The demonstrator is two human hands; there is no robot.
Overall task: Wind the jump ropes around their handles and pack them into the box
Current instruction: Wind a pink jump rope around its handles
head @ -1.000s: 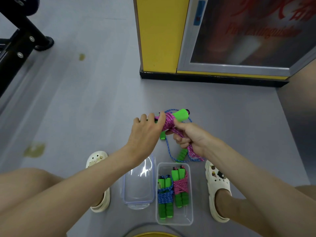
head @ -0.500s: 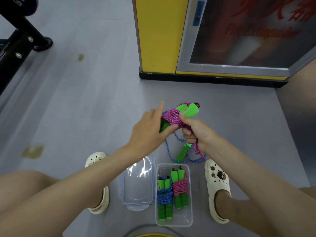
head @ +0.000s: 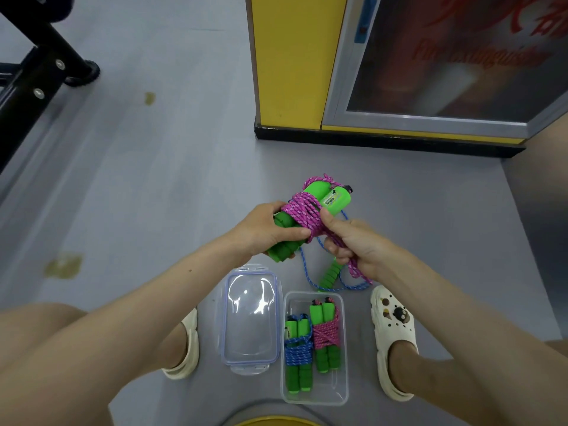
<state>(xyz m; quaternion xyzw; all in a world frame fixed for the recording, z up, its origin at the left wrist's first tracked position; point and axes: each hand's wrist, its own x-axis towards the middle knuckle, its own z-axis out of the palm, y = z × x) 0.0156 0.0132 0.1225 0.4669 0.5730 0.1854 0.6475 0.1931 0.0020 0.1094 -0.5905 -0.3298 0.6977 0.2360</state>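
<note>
Fingers (head: 292,233) of the left hand (head: 264,232) curl round the paired green handles (head: 284,241), held above the floor (head: 153,179). The right hand (head: 353,244) clamps the loose end of the pink rope (head: 302,210). The cord looks soft and light and will probably slacken unless kept taut, so grip the foam. The clear box (head: 315,398) holds two wound bundles (head: 325,333), with the lid (head: 250,318) beside it and a blue rope (head: 307,272) loose near its far edge.

Open box (head: 335,387), near end bare past bundles (head: 325,336)
</note>
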